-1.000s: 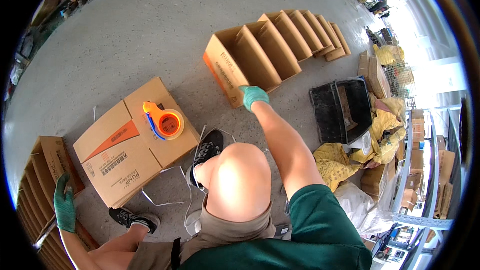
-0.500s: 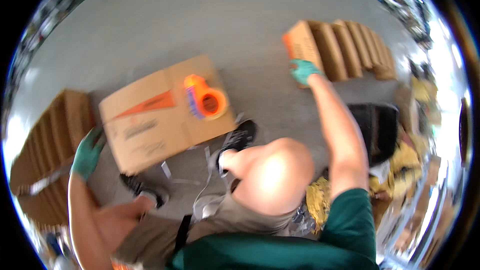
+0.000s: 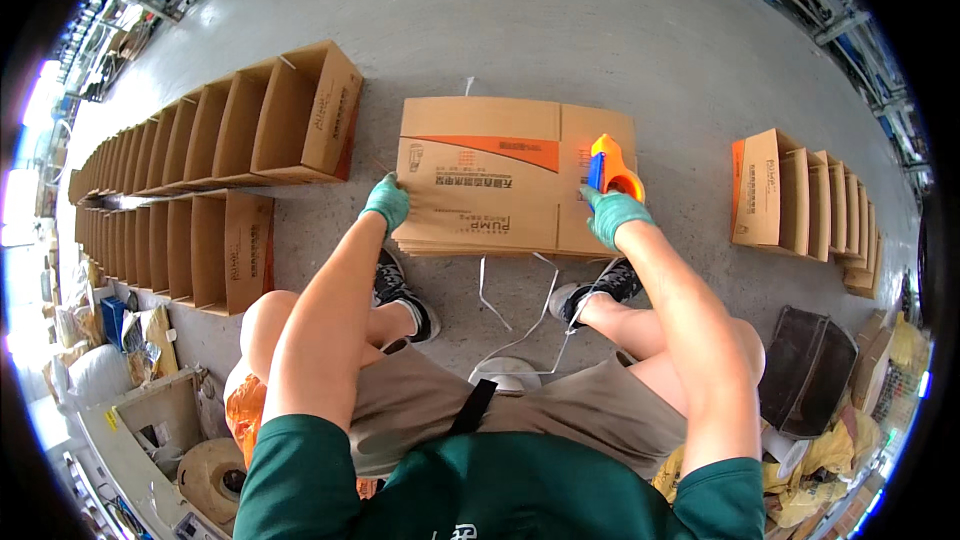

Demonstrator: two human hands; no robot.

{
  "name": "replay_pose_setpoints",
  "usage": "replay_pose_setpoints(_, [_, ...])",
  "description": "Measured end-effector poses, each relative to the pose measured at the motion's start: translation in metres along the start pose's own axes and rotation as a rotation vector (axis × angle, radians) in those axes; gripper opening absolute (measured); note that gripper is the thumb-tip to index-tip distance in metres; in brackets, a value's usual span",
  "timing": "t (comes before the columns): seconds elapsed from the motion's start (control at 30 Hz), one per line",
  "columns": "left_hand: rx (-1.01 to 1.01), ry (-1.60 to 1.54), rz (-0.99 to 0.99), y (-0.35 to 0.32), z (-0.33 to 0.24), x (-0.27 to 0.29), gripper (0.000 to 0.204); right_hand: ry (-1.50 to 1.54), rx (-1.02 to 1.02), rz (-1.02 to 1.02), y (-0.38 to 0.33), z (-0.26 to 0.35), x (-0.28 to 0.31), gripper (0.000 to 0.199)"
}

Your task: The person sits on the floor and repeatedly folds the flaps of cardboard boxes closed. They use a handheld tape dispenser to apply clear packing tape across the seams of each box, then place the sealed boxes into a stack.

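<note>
A stack of flattened brown cardboard boxes (image 3: pixel 490 175) lies on the grey floor in front of me. My left hand (image 3: pixel 386 202), in a green glove, rests on the stack's near left corner. My right hand (image 3: pixel 614 212), also gloved, grips an orange and blue tape dispenser (image 3: pixel 612 167) that sits on the stack's right side. I am squatting, with my knees and black shoes just below the stack.
Rows of open assembled cartons (image 3: pixel 215 130) run along the left, with another row (image 3: pixel 810 200) at the right. White strapping bands (image 3: pixel 520 305) lie by my feet. A black crate (image 3: pixel 812 370) stands at the lower right and a tape roll (image 3: pixel 210 475) at the lower left.
The view has swung to face the flat stack. My right hand left the right-hand cartons and took the tape dispenser. My left hand came from the left cartons onto the stack's corner.
</note>
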State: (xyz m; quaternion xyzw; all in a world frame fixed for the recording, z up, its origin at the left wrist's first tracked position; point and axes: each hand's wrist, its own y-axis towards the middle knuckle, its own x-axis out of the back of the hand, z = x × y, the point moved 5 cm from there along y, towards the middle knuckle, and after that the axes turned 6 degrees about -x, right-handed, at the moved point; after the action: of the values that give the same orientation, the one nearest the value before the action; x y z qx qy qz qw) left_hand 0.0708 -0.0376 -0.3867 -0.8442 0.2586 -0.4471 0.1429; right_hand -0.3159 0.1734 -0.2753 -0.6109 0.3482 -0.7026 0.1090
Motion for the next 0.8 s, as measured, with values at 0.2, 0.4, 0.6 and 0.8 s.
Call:
replay_pose_setpoints(0.2, [0.05,-0.248,-0.107,-0.024,-0.044,0.028,0.051,0.298,-0.141,-0.285,0.018,-0.023,-0.051,0.035])
replay_pose_setpoints(0.4, [0.028,-0.639,-0.137,-0.05,-0.099,0.058,0.036,0.284,-0.118,-0.216,0.021,-0.019,-0.037,0.037])
replay_pose_setpoints(0.6, [-0.045,-0.522,-0.37,-0.026,-0.062,0.136,0.033,0.328,-0.259,-0.317,-0.006,-0.005,-0.001,0.03])
replay_pose_setpoints(0.8, [-0.266,-0.723,-0.545,-0.045,-0.075,0.212,0.041,0.092,-0.247,-0.307,0.003,-0.013,-0.044,0.033])
